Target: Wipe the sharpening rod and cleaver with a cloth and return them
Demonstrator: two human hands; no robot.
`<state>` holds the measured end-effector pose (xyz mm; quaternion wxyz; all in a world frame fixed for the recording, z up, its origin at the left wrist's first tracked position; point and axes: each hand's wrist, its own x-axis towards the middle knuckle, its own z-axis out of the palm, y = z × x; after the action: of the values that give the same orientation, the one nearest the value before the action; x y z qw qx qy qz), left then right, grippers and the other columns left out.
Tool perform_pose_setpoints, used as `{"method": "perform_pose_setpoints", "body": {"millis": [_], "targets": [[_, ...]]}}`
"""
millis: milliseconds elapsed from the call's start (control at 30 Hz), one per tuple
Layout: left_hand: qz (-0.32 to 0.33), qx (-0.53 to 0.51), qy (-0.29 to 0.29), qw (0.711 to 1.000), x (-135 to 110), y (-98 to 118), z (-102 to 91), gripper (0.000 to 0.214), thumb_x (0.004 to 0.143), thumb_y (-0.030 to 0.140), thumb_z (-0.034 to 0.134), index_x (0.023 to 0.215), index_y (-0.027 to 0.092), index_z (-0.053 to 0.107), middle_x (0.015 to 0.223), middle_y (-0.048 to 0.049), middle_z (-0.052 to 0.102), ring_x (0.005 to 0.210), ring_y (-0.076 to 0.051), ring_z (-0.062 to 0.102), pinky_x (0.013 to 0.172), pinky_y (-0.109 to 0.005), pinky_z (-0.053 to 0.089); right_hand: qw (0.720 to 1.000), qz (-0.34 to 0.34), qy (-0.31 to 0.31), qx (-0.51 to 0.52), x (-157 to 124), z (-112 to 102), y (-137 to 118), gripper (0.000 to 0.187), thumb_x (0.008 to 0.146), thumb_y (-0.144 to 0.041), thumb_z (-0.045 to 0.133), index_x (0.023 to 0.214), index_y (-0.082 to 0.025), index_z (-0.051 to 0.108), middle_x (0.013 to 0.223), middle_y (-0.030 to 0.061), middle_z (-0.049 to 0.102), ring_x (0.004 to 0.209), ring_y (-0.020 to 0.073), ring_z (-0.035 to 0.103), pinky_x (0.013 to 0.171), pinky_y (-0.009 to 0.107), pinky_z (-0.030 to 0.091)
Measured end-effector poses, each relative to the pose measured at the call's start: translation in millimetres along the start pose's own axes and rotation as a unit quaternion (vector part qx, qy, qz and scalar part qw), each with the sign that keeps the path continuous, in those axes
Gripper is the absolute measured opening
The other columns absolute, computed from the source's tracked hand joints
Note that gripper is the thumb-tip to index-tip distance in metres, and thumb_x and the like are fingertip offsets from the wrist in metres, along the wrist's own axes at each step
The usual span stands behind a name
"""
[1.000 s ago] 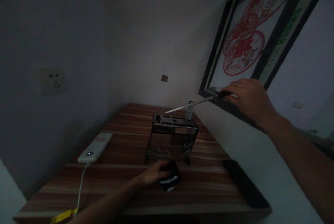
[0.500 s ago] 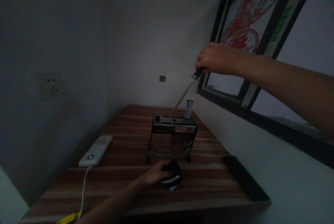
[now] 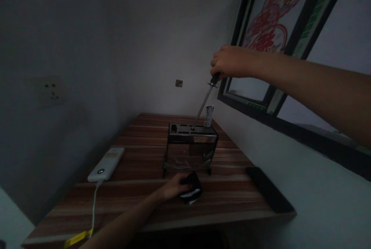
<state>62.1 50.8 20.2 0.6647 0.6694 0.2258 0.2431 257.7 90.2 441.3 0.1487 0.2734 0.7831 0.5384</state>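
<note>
My right hand point(image 3: 227, 62) is wrapped around the black handle of a honing steel point(image 3: 203, 103). The rod slants down to the left, its tip at the round hole in the top of a knife block point(image 3: 193, 139). The block has a slotted metal top and see-through sides. A grey-and-white patterned upright piece point(image 3: 208, 116) stands at its right end; I cannot make out its kind. In front of the block, my left hand point(image 3: 175, 187) grips a folded black cloth point(image 3: 193, 188) with a white stripe, on the table.
On the left of the wood-grained table point(image 3: 139, 198) lies a white power bank point(image 3: 107, 164) with a cable point(image 3: 94, 206) and yellow tag point(image 3: 77, 238). A flat black object point(image 3: 269, 189) lies along the right edge. Walls close in left and behind; a framed window point(image 3: 261, 48) is at right.
My right hand has moved slightly left, and the steel is more upright. Its tip has shifted right, from beside the round hole to it. My left hand still grips the cloth.
</note>
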Motion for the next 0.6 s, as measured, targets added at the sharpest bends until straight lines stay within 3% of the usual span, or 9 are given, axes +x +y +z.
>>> {"method": "perform_pose_setpoints", "body": {"millis": [167,267,600], "targets": [[-0.008,0.007,0.008,1.000,-0.1,2.4,1.8,0.035,0.067,0.035,0.068,0.093,0.013,0.064,0.086,-0.0029,0.067,0.081,-0.019,0.058,0.075,-0.029,0.042,0.996,-0.008,-0.068,-0.051,-2.6,-9.0,-9.4,0.027,0.087,-0.034,0.052,0.079,-0.015,0.070,0.075,0.0006,0.068,0.081,0.0121,0.057,0.071,0.032,0.034],[-0.006,0.011,0.008,1.000,0.0,3.4,2.1,0.035,0.066,0.036,0.069,0.092,0.013,0.065,0.087,-0.0033,0.067,0.081,-0.019,0.057,0.075,-0.029,0.042,0.996,-0.008,-0.077,-0.052,-1.9,-11.8,-14.2,0.013,0.082,-0.029,0.061,0.082,-0.019,0.069,0.077,0.0006,0.067,0.081,0.0137,0.056,0.072,0.033,0.035],[0.002,0.001,-0.007,1.000,0.5,1.1,0.6,0.040,0.066,0.041,0.069,0.094,0.012,0.064,0.087,-0.0038,0.067,0.080,-0.019,0.058,0.075,-0.029,0.042,0.995,-0.002,-0.076,-0.067,20.7,-10.3,-16.3,0.021,0.088,-0.032,0.053,0.083,-0.018,0.068,0.081,0.0001,0.066,0.085,0.0149,0.054,0.079,0.036,0.034]]}}
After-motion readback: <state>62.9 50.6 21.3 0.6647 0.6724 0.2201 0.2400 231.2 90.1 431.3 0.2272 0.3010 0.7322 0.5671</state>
